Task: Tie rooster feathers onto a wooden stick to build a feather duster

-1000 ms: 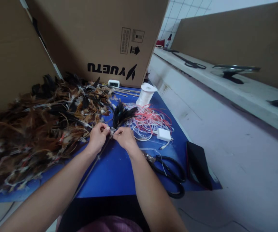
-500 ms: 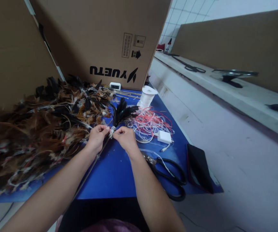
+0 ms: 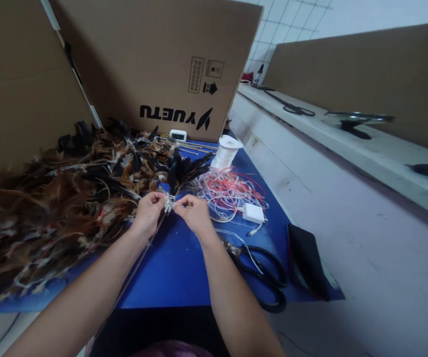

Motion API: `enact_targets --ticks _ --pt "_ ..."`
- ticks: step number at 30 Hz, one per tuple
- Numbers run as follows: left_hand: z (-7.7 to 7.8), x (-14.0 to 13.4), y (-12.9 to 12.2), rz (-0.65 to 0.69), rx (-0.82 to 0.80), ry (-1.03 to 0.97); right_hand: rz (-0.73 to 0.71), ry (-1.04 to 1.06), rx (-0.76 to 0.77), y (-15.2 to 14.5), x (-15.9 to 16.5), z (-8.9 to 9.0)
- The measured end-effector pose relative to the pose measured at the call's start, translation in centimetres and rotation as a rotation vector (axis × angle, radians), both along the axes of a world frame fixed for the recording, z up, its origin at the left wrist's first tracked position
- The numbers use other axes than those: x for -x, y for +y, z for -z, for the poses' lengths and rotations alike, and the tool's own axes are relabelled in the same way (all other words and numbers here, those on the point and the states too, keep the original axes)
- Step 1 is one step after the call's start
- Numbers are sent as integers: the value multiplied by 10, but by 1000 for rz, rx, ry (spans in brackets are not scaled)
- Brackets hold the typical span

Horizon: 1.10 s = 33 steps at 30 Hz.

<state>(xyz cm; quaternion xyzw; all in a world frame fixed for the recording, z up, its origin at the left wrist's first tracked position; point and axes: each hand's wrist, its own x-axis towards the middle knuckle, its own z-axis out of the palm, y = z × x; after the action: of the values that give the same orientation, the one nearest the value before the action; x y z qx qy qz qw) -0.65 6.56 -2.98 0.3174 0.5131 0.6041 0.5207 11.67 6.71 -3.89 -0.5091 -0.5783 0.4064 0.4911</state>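
A bundle of black feathers (image 3: 178,171) fans out at the far end of a thin stick (image 3: 134,272), which runs back towards my lap between my forearms. Pale quill ends (image 3: 168,204) splay around the bundle's base. My left hand (image 3: 150,210) is closed in a pinch at the left of this base. From the right, my right hand (image 3: 194,212) pinches at the same spot with thumb and forefinger. Any cord between the fingertips is too small to make out. Black-handled scissors (image 3: 264,270) lie to the right of my right forearm.
Brown and black feathers (image 3: 68,208) heap up on the left of the blue table (image 3: 172,277). On the right are tangled red and white strips (image 3: 232,191), a white spool (image 3: 226,151), a white adapter (image 3: 253,213) and a dark phone-like case (image 3: 306,260). A cardboard box (image 3: 154,59) stands behind.
The black feathers have turned and spread, and the pale quill ends now show more fully between my fingers. Both hands stay pinched at the base. The view has shifted slightly.
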Motion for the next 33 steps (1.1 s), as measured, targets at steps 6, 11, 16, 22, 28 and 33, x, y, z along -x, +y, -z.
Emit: enact_targets --ticks 6,11,16,22,28,33 --pt "-3 -2 -4 -8 -40 83 -10 -7 11 -1 0 -3" --pt "-1 -2 -3 -53 -97 172 -21 -11 -13 -4 0 -7" --pt "6 0 -3 -133 -208 426 -2 -31 -5 -6 1 -9" --pt "6 -2 -6 -131 -197 466 32 89 80 -6 6 -6" --pt "-2 -6 -7 -80 -115 141 29 287 127 -6 11 -9" --pt "-8 -7 -9 2 -54 -81 -34 408 166 -7 9 -16"
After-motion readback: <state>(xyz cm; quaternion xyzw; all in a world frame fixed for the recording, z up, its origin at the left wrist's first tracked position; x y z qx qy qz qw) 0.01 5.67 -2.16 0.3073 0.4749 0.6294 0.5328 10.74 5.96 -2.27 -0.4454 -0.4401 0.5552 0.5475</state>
